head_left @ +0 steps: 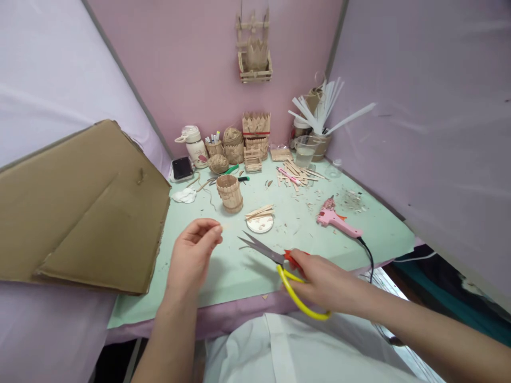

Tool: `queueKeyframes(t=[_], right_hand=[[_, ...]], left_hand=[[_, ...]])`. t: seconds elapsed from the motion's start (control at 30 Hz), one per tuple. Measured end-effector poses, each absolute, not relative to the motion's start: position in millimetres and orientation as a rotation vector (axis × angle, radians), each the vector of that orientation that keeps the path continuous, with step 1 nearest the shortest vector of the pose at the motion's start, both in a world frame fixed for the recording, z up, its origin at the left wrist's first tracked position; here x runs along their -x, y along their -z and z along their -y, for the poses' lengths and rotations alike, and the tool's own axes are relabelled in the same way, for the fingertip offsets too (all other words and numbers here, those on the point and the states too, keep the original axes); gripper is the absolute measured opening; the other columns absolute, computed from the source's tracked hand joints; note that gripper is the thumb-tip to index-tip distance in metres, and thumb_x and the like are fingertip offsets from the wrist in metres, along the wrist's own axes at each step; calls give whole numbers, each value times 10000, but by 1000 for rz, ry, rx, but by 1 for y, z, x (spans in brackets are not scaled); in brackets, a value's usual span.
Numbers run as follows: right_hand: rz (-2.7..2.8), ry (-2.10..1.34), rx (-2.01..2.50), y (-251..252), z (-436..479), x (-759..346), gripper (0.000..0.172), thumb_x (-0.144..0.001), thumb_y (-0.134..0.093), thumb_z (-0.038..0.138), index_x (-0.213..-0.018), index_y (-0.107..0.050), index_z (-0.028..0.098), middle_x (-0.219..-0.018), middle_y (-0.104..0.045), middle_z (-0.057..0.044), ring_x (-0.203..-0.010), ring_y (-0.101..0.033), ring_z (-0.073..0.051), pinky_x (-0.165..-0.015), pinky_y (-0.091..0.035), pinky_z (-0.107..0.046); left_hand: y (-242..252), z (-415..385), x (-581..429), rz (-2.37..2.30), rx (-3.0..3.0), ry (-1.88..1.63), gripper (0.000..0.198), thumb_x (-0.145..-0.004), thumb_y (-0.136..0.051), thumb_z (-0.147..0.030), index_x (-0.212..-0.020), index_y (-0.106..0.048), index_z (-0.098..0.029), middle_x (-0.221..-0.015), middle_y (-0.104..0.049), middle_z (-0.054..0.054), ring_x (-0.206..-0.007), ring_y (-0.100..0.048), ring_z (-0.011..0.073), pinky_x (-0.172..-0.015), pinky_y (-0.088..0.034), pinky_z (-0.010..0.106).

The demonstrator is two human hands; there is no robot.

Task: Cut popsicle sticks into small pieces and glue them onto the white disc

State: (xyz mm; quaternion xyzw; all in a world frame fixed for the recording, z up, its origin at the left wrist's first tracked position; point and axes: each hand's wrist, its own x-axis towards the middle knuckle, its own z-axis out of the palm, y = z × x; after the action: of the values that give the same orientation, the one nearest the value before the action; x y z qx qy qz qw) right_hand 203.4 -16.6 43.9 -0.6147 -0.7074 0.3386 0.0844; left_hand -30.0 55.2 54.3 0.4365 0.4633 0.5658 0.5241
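Gripping open scissors [266, 251], right hand [325, 283] closed on the handles, lower centre; left hand [194, 256] fingertips pinched, contents unclear. Probable next need: piece fed between blades.

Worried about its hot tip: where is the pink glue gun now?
In the head view, the pink glue gun lies on the green table, right of centre, beyond the right hand holding the scissors.
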Motion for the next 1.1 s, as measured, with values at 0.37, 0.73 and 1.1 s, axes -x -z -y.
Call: queueKeyframes(t=[0.37,0.73,1.1], right_hand=[[2350,-494,1536,-21,-34,-124,266,-765,-522,130,-1029,-552,110,-1009,-586,-138,-968,-531,-238,-793,-395,-318],[1563,-1151,965,-60,-63,-174,109,-802,-576,290,-860,-616,207,-820,-613,-6,-759,-573,-144,-710,-463,-293],[1725,-904,1064,-83,-82,-209,173,-839,-526,362,-805,-563,197,-800,-615,-13,-670,-566,-115,-625,-487,-262]], left_hand=[[-42,-63,24,-1102,-1006,-1439,213,-627,-736,-276,-782,-654,-155,-694,-608,-5,-647,-552,81,-646,-471,212],[-38,-63,-19,-622,-672,-1037,217,-679,-718,-180,-849,-587,-141,-693,-586,-2,-600,-546,45,-597,-473,150],[-41,-73,-38,-512,-603,-859,182,-760,-644,-165,-919,-560,-134,-741,-549,9,-604,-534,41,-571,-480,143]])
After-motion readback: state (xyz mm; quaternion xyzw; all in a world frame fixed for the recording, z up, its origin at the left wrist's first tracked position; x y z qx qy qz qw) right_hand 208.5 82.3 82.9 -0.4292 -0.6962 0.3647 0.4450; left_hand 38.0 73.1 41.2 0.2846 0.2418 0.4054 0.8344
